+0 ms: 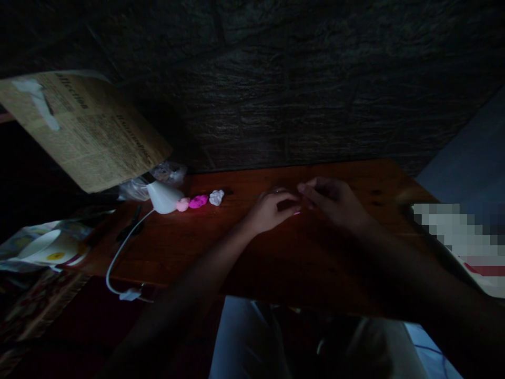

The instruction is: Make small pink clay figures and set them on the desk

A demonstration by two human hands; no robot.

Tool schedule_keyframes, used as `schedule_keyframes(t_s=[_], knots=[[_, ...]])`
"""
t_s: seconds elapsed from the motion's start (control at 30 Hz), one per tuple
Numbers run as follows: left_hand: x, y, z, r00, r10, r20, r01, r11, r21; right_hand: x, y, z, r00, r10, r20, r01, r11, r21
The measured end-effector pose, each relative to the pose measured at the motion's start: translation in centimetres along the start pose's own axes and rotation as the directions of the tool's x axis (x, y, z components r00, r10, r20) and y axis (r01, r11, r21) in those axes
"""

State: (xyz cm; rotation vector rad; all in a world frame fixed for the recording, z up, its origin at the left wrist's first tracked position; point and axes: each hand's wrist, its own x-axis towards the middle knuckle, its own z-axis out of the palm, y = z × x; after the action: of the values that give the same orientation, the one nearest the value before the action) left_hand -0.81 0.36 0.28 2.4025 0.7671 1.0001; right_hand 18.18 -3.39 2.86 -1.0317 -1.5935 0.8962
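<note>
My left hand [274, 210] is over the wooden table [177, 252], palm down, with a ring on one finger. Its fingers and thumb come together toward my right hand; a tiny pink spot shows at the thumb tip, perhaps a nail or a bit of material. My right hand [331, 200] faces it from the right, fingertips pinched together. Anything between the fingertips is too dark and small to make out. Left of the hands lie three soft-looking lumps in a row: light pink [182, 204], magenta [198, 201] and whitish [216, 197].
Beside the lumps stands a lamp with a white base [162, 198] and a newsprint-patterned shade [98, 131]. Its white cable [118, 252] hangs over the front edge. Behind it sits a clear plastic bag [171, 172]. A white tub [53, 247] is at far left; a dark stone-patterned wall [252, 105] rises behind.
</note>
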Motion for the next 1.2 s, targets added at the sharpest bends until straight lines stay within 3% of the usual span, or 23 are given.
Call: schedule_keyframes(t_s=[0.1, 0.2, 0.37, 0.5, 0.67, 0.77, 1.2], knots=[[0.2, 0.3, 0.0, 0.988, -0.075, -0.134, 0.055, 0.988, -0.144, 0.1, 0.3, 0.1, 0.998, 0.056, 0.007, -0.057, 0.997, 0.056], [0.3, 0.4, -0.2, 0.977, -0.115, -0.179, 0.069, 0.967, -0.244, 0.1, 0.6, 0.1, 0.991, 0.132, 0.036, -0.135, 0.984, 0.114], [0.4, 0.1, -0.3, 0.975, 0.000, -0.222, -0.054, 0.970, -0.235, 0.1, 1.0, 0.1, 0.945, 0.296, 0.138, -0.326, 0.878, 0.351], [0.4, -0.1, -0.4, 0.977, 0.019, -0.214, -0.054, 0.986, -0.158, 0.0, 0.8, 0.0, 0.910, 0.361, 0.204, -0.414, 0.770, 0.486], [0.2, 0.0, -0.7, 0.970, 0.109, -0.217, -0.120, 0.992, -0.037, -0.1, 1.0, 0.0, 0.890, 0.375, 0.261, -0.457, 0.711, 0.534], [0.1, 0.2, -0.7, 0.969, 0.105, -0.226, -0.106, 0.994, 0.009, -0.1, 1.1, 0.0, 0.892, 0.355, 0.280, -0.452, 0.718, 0.530], [0.1, 0.5, -0.5, 0.973, 0.038, -0.227, -0.043, 0.999, -0.018, 0.2, 1.2, 0.1, 0.881, 0.445, 0.159, -0.453, 0.697, 0.556]])
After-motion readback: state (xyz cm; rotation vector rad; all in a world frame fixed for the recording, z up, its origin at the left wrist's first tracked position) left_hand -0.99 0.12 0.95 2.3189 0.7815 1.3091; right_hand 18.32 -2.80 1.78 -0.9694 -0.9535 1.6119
